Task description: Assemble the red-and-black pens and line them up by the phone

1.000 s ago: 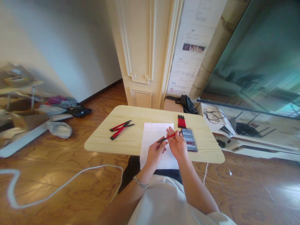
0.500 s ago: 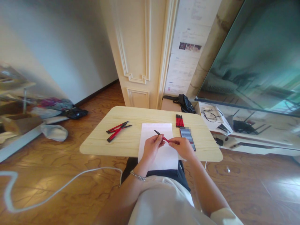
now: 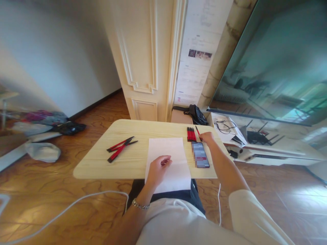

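My right hand (image 3: 207,137) pinches a red pen with a black tip (image 3: 197,130) at the far right of the table. That pen stands just right of a tidy row of several red and black pens (image 3: 191,134), its tip pointing away from me. Over the sheet of white paper (image 3: 166,147) rests my left hand (image 3: 158,169), fingers loosely curled with a gap to the thumb and nothing visible in it. A loose, crossed pile of red and black pens (image 3: 120,149) lies on the left part of the table.
The light wooden table (image 3: 99,160) has rounded corners. A phone (image 3: 201,156) with a lit screen lies below the pen row, close to my right forearm. Behind the table are a black bag (image 3: 195,115) and a white box with cables (image 3: 226,127).
My right hand has carried the pen from above the paper to the right side of the pen row. My left hand has let go of the pen and stays over the paper.
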`<state>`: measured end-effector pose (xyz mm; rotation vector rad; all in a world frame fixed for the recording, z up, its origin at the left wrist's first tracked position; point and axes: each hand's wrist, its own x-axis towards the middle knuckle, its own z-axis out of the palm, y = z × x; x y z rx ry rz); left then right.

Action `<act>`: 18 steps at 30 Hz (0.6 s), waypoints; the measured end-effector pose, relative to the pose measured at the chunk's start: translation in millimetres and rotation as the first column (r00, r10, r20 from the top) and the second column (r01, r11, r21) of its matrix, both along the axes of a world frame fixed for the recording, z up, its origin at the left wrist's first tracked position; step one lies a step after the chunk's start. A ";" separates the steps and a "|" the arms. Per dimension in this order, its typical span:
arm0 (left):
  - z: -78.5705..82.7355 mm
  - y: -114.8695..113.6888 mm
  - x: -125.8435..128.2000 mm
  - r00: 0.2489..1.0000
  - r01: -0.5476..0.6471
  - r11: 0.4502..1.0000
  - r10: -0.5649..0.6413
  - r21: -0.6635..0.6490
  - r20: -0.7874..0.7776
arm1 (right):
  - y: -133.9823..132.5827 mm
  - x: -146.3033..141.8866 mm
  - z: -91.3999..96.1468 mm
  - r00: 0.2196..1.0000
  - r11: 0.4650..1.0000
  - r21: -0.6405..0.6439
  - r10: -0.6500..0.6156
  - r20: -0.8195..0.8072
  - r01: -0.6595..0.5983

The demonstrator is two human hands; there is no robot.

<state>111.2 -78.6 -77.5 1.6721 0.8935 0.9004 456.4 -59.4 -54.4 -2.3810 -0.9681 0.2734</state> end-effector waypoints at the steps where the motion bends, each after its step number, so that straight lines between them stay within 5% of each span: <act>1: 0.3 0.5 -0.6 1.000 -0.006 1.000 0.006 -0.006 0.000 | 3.6 2.1 -1.7 1.000 1.000 -0.017 -0.008 -0.004 0.008; 8: -0.5 2.3 -2.5 0.999 -0.005 1.000 0.006 0.020 -0.041 | 18.2 15.5 -22.1 0.999 0.992 -0.119 -0.037 -0.036 0.032; 18: -0.9 -0.2 -3.9 0.998 -0.013 0.999 0.015 0.038 -0.054 | 20.3 20.1 -34.6 1.000 0.995 -0.095 -0.014 -0.012 0.013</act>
